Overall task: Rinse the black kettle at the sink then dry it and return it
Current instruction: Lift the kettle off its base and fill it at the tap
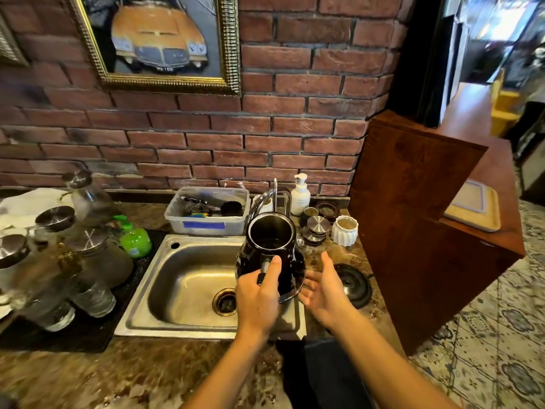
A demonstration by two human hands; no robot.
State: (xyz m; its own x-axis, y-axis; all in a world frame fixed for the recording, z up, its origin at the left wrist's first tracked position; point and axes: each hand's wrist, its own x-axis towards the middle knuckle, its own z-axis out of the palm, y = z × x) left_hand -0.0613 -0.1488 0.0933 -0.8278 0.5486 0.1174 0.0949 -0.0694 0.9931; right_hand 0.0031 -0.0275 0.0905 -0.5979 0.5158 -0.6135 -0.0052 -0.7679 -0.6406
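The black kettle (272, 249) hangs lidless over the right side of the steel sink (182, 278), its mouth up just below the chrome tap (272, 196). My left hand (258, 299) is shut on its handle, thumb along the top. Just right of the kettle's base my right hand (323, 290) is open, palm turned toward the kettle's base, fingertips near or against it. The kettle's round black base (352, 283) lies on the counter behind that hand. No water stream is visible.
A clear tub of brushes (206, 212) and a white pump bottle (300, 194) stand behind the sink. Green soap bottle (134, 239) and several glass jars (73, 261) on a dark mat fill the left. Metal lids (317, 228) and a white cup (345, 230) sit right, beside a wooden cabinet (418, 208).
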